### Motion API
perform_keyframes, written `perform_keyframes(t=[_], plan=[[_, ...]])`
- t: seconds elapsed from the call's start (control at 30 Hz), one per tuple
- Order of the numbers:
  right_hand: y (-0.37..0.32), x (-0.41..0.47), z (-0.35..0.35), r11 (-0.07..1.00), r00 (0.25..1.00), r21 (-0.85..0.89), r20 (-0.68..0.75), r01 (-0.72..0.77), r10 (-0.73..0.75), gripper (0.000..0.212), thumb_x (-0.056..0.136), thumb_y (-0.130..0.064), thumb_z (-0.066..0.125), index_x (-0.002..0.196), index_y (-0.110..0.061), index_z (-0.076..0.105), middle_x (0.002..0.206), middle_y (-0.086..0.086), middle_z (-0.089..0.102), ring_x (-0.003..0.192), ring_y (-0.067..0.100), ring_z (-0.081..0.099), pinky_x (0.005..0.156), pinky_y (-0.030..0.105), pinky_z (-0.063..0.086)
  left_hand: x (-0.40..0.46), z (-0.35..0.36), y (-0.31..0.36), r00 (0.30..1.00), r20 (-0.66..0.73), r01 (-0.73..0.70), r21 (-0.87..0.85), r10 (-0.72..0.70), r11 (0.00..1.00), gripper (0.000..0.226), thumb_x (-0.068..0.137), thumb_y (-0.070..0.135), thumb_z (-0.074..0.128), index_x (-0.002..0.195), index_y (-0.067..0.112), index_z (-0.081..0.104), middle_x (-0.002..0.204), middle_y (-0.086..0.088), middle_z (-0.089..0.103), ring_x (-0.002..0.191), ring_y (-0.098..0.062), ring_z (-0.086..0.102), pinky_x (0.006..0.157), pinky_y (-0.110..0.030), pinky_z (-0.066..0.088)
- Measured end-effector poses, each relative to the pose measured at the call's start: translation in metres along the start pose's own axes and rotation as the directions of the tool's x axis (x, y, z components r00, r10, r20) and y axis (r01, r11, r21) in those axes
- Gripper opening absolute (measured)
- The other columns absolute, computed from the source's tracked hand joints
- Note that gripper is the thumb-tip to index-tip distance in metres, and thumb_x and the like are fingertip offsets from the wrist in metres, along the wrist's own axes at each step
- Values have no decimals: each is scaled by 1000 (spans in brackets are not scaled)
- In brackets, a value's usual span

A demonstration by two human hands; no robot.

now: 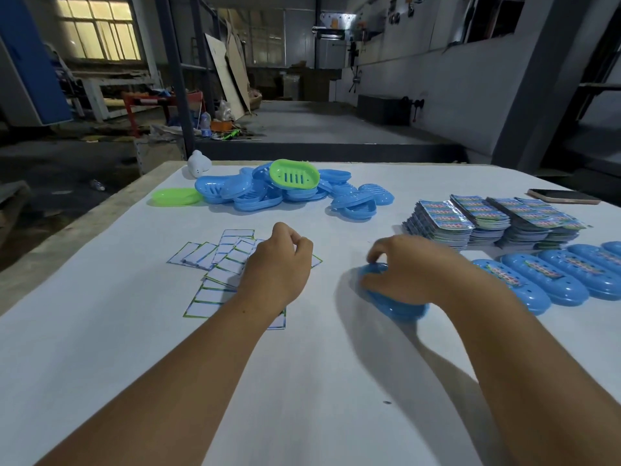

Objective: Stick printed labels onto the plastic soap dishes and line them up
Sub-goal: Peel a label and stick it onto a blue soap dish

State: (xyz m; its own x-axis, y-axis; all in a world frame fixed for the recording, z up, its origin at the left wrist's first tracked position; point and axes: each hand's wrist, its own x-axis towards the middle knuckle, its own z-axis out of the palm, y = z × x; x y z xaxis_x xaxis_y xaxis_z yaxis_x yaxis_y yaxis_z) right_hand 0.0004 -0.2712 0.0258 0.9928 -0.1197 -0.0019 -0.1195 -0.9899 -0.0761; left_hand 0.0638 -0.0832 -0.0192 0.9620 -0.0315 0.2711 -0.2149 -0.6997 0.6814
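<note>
My right hand (408,267) grips a blue soap dish (396,306) that rests on the white table (302,381), right of centre. My left hand (279,264) hovers with curled fingers over several scattered white backing slips (215,267); whether it pinches anything is hidden. To the right, several labelled blue dishes (551,280) lie side by side in a row. Stacks of printed labels (487,220) sit behind that row. A heap of unlabelled blue dishes (292,196) with a green dish (295,174) on top lies at the far middle.
A flat green dish (176,196) lies left of the heap, with a small white object (198,163) at the table's far edge. A phone (563,196) rests at the far right. Beyond the table lies a dim workshop floor with clutter.
</note>
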Motion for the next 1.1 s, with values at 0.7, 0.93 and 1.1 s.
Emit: perform_keyframes(t=[0.7, 0.93, 1.1], plan=[[18, -3, -14, 979, 985, 131, -50, -157, 164, 41, 82, -11, 60, 121, -17, 64, 125, 6, 57, 110, 30, 60, 94, 42, 53, 10, 0, 11, 996, 32, -84, 188, 79, 979, 11, 89, 35, 56, 84, 28, 64, 92, 6, 65, 90, -20, 61, 74, -31, 48], [9, -3, -7, 988, 995, 151, -81, -39, 52, 49, 87, -20, 58, 135, -30, 55, 131, 0, 53, 121, 24, 55, 96, 38, 49, 51, 50, 57, 942, 176, -321, 209, 287, 924, 40, 98, 19, 51, 138, 18, 53, 139, -3, 54, 119, -27, 57, 100, -39, 45], [11, 0, -1, 987, 994, 158, -109, 2, 16, 48, 90, -24, 57, 137, -32, 53, 132, -2, 56, 122, 23, 55, 96, 37, 48, 82, 84, 70, 909, 252, -400, 306, 332, 864, 50, 98, 20, 47, 148, 20, 40, 151, -2, 43, 131, -30, 42, 106, -42, 39]])
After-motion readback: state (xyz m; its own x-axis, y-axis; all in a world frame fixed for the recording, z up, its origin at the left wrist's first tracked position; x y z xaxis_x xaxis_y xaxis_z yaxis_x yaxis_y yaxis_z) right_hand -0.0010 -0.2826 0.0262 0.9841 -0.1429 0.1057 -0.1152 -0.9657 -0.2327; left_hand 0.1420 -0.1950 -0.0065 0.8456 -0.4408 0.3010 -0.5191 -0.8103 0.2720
